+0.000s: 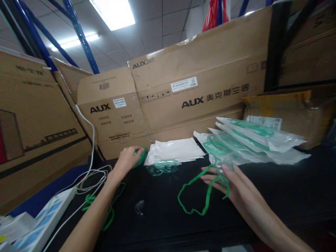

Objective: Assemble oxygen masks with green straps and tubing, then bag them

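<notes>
My right hand (231,175) is closed on a clear plastic mask (219,168), thumb on top and fingers beneath. A green elastic strap (193,211) loops down from it over the black tabletop. Farther back on the left, my left hand (127,157) has its fingers curled over a green bundle (140,158) of strap or tubing, partly hidden by the hand. Between my hands lie more clear masks (162,167) in front of a stack of white pouches (178,148). A small clear plastic piece (139,207) rests on the table nearer to me. Loose green straps (109,217) lie by my left forearm.
Sealed bags (252,140) with green-tinted contents are piled at the right, before a taped carton (288,108). AUX cardboard panels (199,80) wall the back. A power strip (47,220) and white cables (91,178) occupy the left.
</notes>
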The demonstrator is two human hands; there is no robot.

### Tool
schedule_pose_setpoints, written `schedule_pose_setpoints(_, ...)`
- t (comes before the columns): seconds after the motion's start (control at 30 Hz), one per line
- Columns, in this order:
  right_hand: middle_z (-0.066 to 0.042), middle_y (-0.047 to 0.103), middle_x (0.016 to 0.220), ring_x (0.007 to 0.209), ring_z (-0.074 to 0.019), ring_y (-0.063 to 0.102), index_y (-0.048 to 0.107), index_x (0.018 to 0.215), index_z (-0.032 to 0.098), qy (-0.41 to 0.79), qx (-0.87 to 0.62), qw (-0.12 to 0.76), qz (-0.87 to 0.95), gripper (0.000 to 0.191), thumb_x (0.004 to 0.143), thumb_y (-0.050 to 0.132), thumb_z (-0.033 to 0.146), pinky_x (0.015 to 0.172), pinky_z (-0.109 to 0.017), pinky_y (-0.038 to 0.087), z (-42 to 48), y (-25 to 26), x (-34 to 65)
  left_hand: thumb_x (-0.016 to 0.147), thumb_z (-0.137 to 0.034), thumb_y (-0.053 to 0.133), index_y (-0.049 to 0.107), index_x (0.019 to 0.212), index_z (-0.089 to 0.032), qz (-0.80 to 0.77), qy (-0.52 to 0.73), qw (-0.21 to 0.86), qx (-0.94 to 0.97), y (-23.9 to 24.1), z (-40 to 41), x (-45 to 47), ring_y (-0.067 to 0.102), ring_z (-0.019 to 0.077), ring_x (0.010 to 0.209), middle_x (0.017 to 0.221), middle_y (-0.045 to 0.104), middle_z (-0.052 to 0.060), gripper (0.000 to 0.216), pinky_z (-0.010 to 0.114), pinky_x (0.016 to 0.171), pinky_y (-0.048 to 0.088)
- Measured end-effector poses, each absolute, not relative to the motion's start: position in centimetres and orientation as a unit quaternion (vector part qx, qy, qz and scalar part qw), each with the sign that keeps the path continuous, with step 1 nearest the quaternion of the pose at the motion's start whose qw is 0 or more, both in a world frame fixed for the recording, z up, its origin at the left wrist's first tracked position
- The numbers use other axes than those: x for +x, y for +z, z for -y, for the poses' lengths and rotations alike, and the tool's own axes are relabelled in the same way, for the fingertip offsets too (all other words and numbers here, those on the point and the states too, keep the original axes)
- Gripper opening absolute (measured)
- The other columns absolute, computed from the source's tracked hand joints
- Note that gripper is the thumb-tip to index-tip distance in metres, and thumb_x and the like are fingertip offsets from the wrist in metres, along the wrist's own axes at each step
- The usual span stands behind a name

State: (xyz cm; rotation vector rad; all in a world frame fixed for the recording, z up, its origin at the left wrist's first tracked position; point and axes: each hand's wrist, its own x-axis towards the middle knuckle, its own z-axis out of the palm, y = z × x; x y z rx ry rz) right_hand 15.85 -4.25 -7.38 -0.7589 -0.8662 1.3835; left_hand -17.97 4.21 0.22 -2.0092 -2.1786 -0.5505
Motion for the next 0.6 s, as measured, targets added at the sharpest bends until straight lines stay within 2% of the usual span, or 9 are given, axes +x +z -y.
schedule_pose_setpoints(0.1,-0.011,0.076,0.114,0.106,-0.031,0.074,0.059,0.108,0.023,0.589,-0.332,0.598,0.431,0.052,0.082,0.074,0.065,0.109,-0.052,0.049,4.5,-7.6,16.0,0.099,-0.039,0.063,0.067,0.119,-0.017,0.761,-0.135,0.046,-0.633,-0.7,-7.8,-20.2,0.067,0.0256,0.11,0.121,0.068,0.01,0.029,0.046,0.095,0.055)
schedule_pose_setpoints(0.3,-0.011,0.076,0.115,0.107,-0.0299,0.075,0.057,0.113,0.024,0.56,-0.331,0.569,0.504,0.05,0.088,0.066,0.066,0.107,-0.047,0.05,4.8,-8.0,16.2,0.098,-0.036,0.065,0.064,0.124,-0.019,0.781,-0.124,0.021,-0.612,-3.4,-10.5,-21.7,0.066,0.0252,0.11,0.126,0.065,0.01,0.031,0.044,0.091,0.057)
schedule_pose_setpoints(0.43,-0.011,0.076,0.117,0.109,-0.0292,0.074,0.057,0.112,0.024,0.546,-0.343,0.558,0.522,0.048,0.089,0.065,0.066,0.106,-0.044,0.051,5.1,-7.6,16.2,0.098,-0.034,0.066,0.064,0.125,-0.019,0.786,-0.175,0.006,-0.593,-3.8,-11.1,-22.8,0.066,0.0256,0.111,0.127,0.065,0.01,0.031,0.044,0.092,0.057)
schedule_pose_setpoints(0.6,-0.01,0.077,0.111,0.11,-0.0304,0.073,0.058,0.111,0.025,0.522,-0.349,0.557,0.543,0.044,0.092,0.062,0.064,0.108,-0.047,0.048,5.1,-7.6,16.2,0.099,-0.035,0.064,0.063,0.126,-0.017,0.785,-0.288,-0.04,-0.547,-3.6,-11.2,-24.9,0.066,0.0254,0.109,0.127,0.065,0.01,0.033,0.045,0.091,0.058)
